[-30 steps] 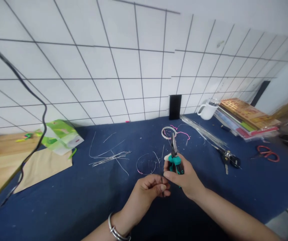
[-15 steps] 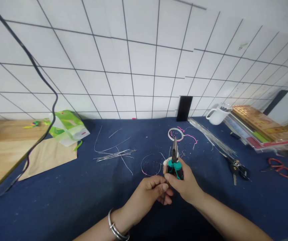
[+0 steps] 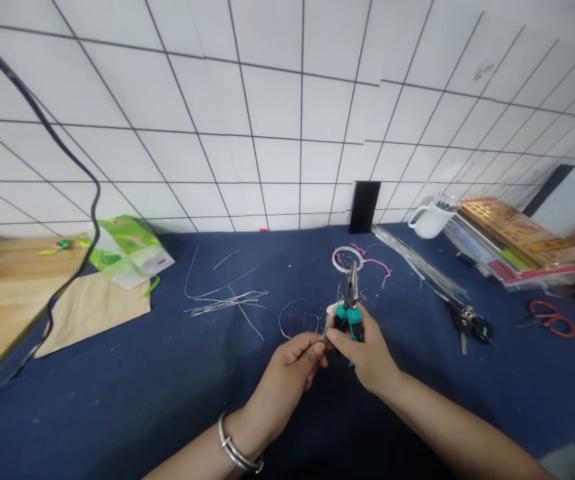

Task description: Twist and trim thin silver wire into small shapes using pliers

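My right hand (image 3: 373, 357) is wrapped round needle-nose pliers (image 3: 351, 308) with teal and black handles, their tips pointing away from me. Beside it my left hand (image 3: 298, 363) is closed, thumb against forefinger, pinching the lower end of a thin silvery wire (image 3: 327, 325). The wire's upper part runs up to my right hand's fingers, and how they hold it is hidden. Just beyond my left hand lies a curved wire with small pink beads (image 3: 283, 332), partly covered. Past the plier tips is a pale ring (image 3: 334, 261) with pink beads inside and pink strands beside it.
Loose straight wires (image 3: 227, 303) lie on the blue cloth at left. At right are a wire bundle (image 3: 417, 261), black-handled cutters (image 3: 467, 323), red-handled scissors (image 3: 550, 319), a white mug (image 3: 430, 219) and stacked books (image 3: 512, 240). A black cable (image 3: 75, 157) hangs at left.
My left hand has shifted slightly up and left, its fingers drawn closer together, and the wire between my hands shows more clearly. The pliers stay in my right hand. The whole view has shifted a little.
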### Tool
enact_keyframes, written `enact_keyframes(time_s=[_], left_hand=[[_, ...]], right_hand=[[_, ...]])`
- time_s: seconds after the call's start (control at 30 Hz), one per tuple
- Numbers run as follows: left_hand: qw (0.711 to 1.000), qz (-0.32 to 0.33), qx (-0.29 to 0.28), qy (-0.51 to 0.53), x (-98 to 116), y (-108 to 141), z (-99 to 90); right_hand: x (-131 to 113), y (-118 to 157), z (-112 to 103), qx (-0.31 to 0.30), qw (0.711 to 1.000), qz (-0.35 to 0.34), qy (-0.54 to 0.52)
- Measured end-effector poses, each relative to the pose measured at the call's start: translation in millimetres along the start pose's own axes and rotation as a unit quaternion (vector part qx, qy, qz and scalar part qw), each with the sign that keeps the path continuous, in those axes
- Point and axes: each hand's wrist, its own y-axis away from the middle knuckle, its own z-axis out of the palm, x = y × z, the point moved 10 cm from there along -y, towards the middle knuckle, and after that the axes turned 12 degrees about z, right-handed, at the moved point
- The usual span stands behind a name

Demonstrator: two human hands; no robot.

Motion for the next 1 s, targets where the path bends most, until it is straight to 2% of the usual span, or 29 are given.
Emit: enact_keyframes(time_s=[0.17,0.23,0.5,0.7,0.9,1.0], left_hand=[[0.999,0.004,0.043,0.018,5,1,-11.3],[0.999,0.01,0.049,0.02,8,1,-14.2],[0.998,0.033,0.052,-0.017,9,-3,-21.4],[1.0,0.017,0.021,0.014,1,-3,-12.7],[0.997,0.077,-0.029,-0.016,19,-4,-6.5],[0.992,0.094,-0.066,-0.053,20,-3,-4.4]], right_hand=[[16,-4,-14,0.054,0.996,0.021,-0.066],[17,-4,-18,0.054,0.996,0.026,-0.062],[18,19,-26,-0.065,0.99,0.086,0.093],[26,31,-39,-0.057,0.988,0.102,0.099],[28,31,-31,-0.067,0.989,0.095,0.092],[34,30,-35,-0.064,0.989,0.099,0.091]])
